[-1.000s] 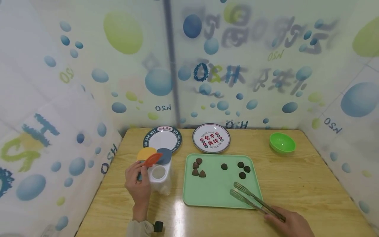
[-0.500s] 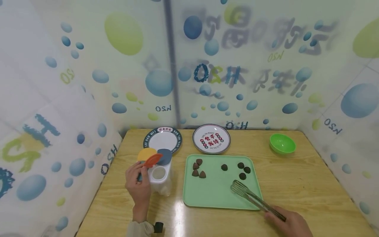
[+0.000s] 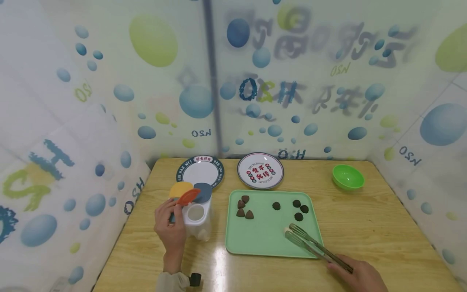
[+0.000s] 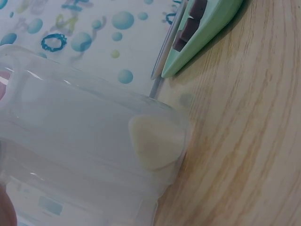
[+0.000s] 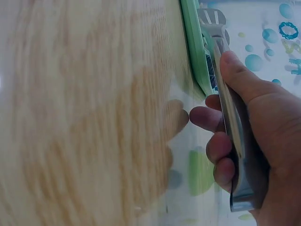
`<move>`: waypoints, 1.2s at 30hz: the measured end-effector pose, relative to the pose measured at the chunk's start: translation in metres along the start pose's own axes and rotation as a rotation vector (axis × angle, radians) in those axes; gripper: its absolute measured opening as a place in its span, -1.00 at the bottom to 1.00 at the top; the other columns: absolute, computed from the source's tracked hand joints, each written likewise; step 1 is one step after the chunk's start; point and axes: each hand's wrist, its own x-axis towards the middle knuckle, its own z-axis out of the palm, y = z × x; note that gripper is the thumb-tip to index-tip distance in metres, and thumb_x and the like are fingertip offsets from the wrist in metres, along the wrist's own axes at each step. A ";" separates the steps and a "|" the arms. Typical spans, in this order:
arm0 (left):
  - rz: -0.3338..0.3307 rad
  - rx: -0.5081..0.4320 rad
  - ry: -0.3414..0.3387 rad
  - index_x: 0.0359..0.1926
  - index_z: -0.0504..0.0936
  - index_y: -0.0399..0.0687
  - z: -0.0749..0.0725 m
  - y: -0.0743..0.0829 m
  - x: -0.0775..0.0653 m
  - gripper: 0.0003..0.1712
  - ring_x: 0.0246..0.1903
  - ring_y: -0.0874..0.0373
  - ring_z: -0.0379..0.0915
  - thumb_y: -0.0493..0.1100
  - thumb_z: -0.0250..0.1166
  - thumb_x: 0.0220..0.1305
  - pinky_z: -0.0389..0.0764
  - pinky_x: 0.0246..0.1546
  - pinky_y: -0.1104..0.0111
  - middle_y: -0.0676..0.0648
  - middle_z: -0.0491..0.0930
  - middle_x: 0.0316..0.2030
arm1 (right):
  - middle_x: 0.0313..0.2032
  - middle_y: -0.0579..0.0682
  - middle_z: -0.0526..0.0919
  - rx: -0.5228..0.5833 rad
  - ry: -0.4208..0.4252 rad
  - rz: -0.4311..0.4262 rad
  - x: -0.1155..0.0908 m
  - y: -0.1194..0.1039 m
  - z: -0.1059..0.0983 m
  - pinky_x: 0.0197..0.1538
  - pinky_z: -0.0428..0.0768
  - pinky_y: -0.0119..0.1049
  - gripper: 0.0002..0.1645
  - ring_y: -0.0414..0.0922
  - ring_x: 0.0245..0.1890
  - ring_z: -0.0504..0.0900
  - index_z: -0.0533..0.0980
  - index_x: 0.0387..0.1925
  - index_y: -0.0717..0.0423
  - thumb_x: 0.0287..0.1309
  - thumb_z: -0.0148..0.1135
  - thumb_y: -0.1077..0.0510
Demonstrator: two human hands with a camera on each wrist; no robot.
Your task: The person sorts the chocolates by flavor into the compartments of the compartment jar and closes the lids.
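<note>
At the left, my left hand (image 3: 170,223) pinches the raised orange lid (image 3: 188,197) of a clear container (image 3: 200,229) with several compartments. The compartment under that lid is uncovered; a cream-coloured piece (image 4: 157,141) shows at the container's bottom in the left wrist view. My right hand (image 3: 359,275) grips metal tongs (image 3: 321,251), fingers and thumb wrapped about the handles (image 5: 233,122). The tong tips are slightly apart over the green tray (image 3: 255,239), with a small pale piece (image 3: 287,230) beside them. Dark brown triangular pieces (image 3: 240,204) and round scalloped ones (image 3: 276,206) lie on the tray.
Behind the container is a dark-rimmed plate (image 3: 200,174), and a white plate with red print (image 3: 260,170) stands beyond the tray. A green bowl (image 3: 348,177) sits at the back right. Patterned curtains (image 3: 270,81) enclose the wooden table (image 3: 379,227).
The tongs closed together half a second ago and are now spread slightly again, with the pale piece visible at their tips. My left hand and the orange lid have stayed still.
</note>
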 end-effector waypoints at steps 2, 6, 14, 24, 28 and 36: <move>0.003 0.001 0.002 -0.56 0.58 -0.52 0.000 -0.007 -0.002 -0.87 -0.16 -0.35 0.55 -0.56 0.26 0.10 0.49 0.16 0.42 -0.46 0.67 -0.39 | -0.39 -0.13 0.68 0.000 0.010 -0.011 0.001 0.001 0.001 -0.37 0.47 -0.31 -0.23 -0.20 -0.49 0.41 0.62 0.09 0.12 0.13 0.26 -0.40; 0.008 0.003 0.002 -0.55 0.60 -0.48 -0.002 -0.023 -0.007 -0.88 -0.15 -0.28 0.57 -0.55 0.28 0.09 0.49 0.16 0.42 -0.43 0.68 -0.38 | -0.29 -0.11 0.75 0.004 0.021 -0.027 -0.001 0.000 0.001 -0.32 0.57 -0.29 -0.29 -0.24 -0.48 0.44 0.64 0.07 0.08 0.15 0.27 -0.37; 0.011 -0.002 -0.015 -0.53 0.64 -0.41 -0.003 -0.033 -0.009 -0.87 -0.08 -0.06 0.62 -0.46 0.31 0.14 0.50 0.18 0.39 -0.35 0.71 -0.35 | -0.32 -0.17 0.72 0.066 0.051 -0.022 -0.002 -0.004 -0.002 -0.36 0.48 -0.39 -0.34 -0.27 -0.48 0.41 0.65 0.04 0.00 0.16 0.25 -0.39; -0.003 0.031 -0.014 -0.54 0.62 -0.46 -0.003 -0.027 -0.009 -0.88 -0.11 -0.19 0.59 -0.52 0.28 0.12 0.48 0.17 0.44 -0.39 0.70 -0.37 | -0.33 -0.21 0.69 -0.009 0.149 -0.162 0.002 -0.015 0.002 -0.24 0.60 -0.20 -0.36 -0.21 -0.35 0.59 0.64 0.06 -0.12 0.11 0.29 -0.40; 0.005 0.023 -0.017 -0.54 0.59 -0.49 -0.002 -0.013 -0.006 -0.88 -0.13 -0.29 0.57 -0.54 0.25 0.12 0.48 0.17 0.44 -0.43 0.68 -0.38 | -0.25 -0.20 0.75 -0.029 0.183 -0.217 0.004 -0.019 0.003 -0.20 0.64 -0.12 -0.44 -0.18 -0.26 0.69 0.66 -0.02 -0.13 0.11 0.32 -0.37; 0.002 0.019 -0.012 -0.52 0.60 -0.52 -0.001 -0.001 -0.001 -0.90 -0.13 -0.33 0.56 -0.56 0.24 0.11 0.48 0.18 0.44 -0.45 0.67 -0.37 | -0.22 -0.15 0.78 -0.005 0.211 -0.240 0.005 -0.023 0.003 -0.17 0.67 -0.08 -0.55 -0.11 -0.24 0.74 0.70 -0.07 -0.14 0.14 0.33 -0.29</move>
